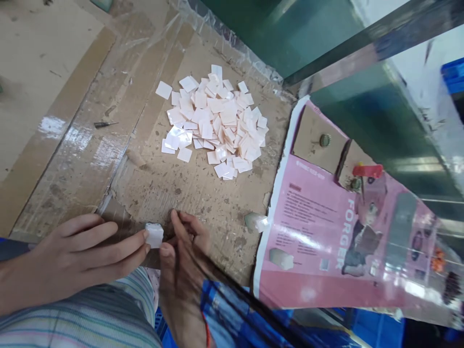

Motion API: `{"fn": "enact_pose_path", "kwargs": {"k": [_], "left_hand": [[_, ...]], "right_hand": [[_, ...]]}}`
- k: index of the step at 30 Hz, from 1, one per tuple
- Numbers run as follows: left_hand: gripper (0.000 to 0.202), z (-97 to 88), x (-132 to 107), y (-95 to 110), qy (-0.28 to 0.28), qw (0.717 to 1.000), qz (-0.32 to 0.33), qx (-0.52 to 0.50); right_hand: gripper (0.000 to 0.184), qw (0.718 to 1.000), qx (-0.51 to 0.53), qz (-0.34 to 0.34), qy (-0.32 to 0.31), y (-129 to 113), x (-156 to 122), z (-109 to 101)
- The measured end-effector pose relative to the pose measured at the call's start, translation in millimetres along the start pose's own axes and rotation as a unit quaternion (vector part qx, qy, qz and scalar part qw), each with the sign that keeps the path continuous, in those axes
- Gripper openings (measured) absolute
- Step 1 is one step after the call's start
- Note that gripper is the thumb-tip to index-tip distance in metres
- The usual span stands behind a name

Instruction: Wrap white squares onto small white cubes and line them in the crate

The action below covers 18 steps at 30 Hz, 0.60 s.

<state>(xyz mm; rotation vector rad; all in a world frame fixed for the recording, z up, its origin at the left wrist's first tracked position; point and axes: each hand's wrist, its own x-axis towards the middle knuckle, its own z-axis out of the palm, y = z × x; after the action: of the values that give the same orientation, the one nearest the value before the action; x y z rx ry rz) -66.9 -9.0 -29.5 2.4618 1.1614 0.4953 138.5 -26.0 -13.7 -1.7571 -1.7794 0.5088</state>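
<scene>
The left hand pinched a small white square piece between its fingers, low at the near edge of the cardboard-covered tabletop, close to the body where both hands could work it. The right hand rested just beside the piece, its fingers curled and touching the piece's edge; I could not tell whether they gripped it. A heap of white square pieces lay farther back, within reach as a supply. A pink printed sheet lay to the right, a small screwdriver off to the left

pink poster text blurred, R edge cut off
</scene>
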Motion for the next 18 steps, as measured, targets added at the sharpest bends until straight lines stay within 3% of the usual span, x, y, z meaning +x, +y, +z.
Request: {"fn": "enact_pose_path", "kwargs": {"k": [3, 6, 9, 12, 16, 18], "left_hand": [[0.038, -4.5, 1, -11, 0.007, 0.997, 0.07, -0.007], [0.038, -1.5, -3, -18, -0.006, 0.997, 0.072, -0.038], [0.042, 3.0, -6, -19, 0.004, 0.995, 0.075, -0.06], [0.052, 2.0, -6, -19, 0.008, 0.996, 0.059, -0.066], [0.026, -2.2, 2, -12, 0.032, 0.986, -0.007, -0.161], [0.025, -0.2, 10, -6, 0.029, 0.979, -0.054, -0.196]], "right_hand": [[0.037, 1.0, -0.022, 0.005, 0.0, -14, 1, 13], [0.027, 0.999, -0.01, 0.018, 0.031, -18, -2, 20], [0.026, 0.998, -0.011, -0.015, 0.052, -15, -5, 22], [0.021, 0.995, 0.048, -0.04, 0.074, -12, -8, 25], [0.016, 0.97, 0.193, 0.036, 0.143, -16, -11, 33], [0.014, 0.957, 0.227, 0.059, 0.169, -21, -12, 39]]}}
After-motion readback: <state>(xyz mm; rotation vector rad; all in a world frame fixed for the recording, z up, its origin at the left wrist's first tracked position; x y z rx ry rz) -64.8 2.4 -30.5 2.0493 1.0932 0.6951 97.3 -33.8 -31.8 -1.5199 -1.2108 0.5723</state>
